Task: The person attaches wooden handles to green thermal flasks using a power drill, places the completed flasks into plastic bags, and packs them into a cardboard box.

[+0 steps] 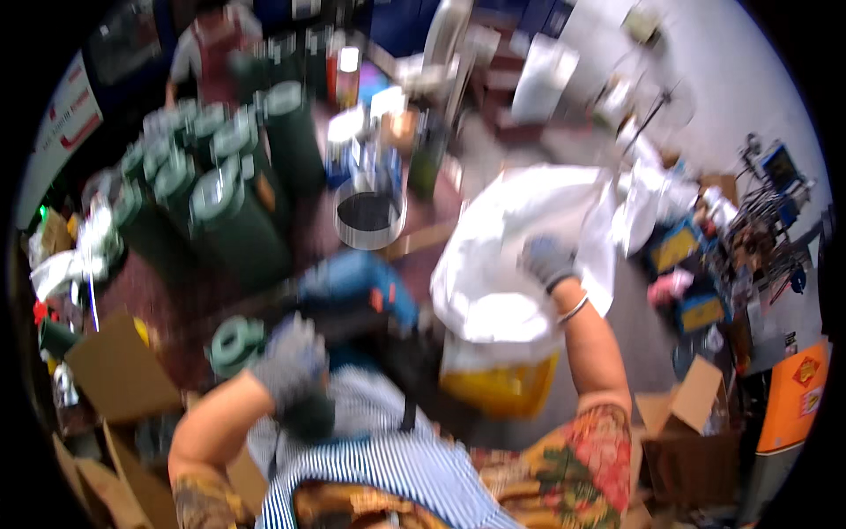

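Observation:
My left hand, in a grey glove, is closed around a dark green cylinder held close to my striped apron. The cylinder's lighter green ringed end sticks out past the fingers. My right hand, also gloved, reaches into the mouth of a large white plastic bag. Motion smears its fingers, so whether they grip anything is unclear. The bag lines a yellow container. A blue power drill lies on the table between my hands.
Several dark green cylinders stand upright at the table's left. A white-rimmed round tub sits near the middle. Open cardboard boxes flank me, another box at right. A person stands across the table. Tools and bins crowd the right wall.

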A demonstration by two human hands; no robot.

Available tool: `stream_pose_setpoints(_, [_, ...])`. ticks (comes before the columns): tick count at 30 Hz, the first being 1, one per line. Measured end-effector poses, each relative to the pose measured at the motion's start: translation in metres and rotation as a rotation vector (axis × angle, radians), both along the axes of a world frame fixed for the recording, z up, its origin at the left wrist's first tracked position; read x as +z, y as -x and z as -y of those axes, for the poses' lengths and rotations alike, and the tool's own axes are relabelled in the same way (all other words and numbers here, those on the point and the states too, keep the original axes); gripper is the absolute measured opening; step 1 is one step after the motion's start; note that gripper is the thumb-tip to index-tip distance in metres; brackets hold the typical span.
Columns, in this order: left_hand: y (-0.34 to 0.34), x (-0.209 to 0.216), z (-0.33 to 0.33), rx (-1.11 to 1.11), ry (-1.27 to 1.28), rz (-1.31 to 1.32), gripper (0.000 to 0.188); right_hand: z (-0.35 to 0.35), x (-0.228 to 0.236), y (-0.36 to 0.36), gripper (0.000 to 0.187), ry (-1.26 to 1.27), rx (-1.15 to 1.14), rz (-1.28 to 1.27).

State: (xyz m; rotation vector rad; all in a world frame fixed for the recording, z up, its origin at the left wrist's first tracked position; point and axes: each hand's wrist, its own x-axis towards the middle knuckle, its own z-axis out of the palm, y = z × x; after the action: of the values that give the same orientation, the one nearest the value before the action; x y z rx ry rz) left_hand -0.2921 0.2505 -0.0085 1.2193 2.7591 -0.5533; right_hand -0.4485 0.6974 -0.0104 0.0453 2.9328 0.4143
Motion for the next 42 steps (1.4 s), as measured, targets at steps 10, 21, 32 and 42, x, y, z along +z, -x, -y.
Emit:
stream_pose_setpoints(10, [0.028,-0.026,-0.015,0.003,0.263,0.312,0.02,-0.031,-0.086,0.057,0.037,0.281,-0.131,-0.011])
stream_pose_setpoints(21, [0.017,-0.003,0.015,0.139,-0.266,0.287,0.066,-0.061,0.058,-0.025,0.021,0.804,0.22,-0.419])
stream_pose_setpoints(32, [-0.009,0.048,-0.035,0.038,-1.052,0.308,0.059,-0.076,0.086,-0.08,0.027,1.714,0.145,-0.81])
stream_pose_setpoints(42, [0.072,0.02,-0.12,0.057,-1.862,0.006,0.088,0.103,0.06,-0.109,0.02,2.137,0.387,-0.605])
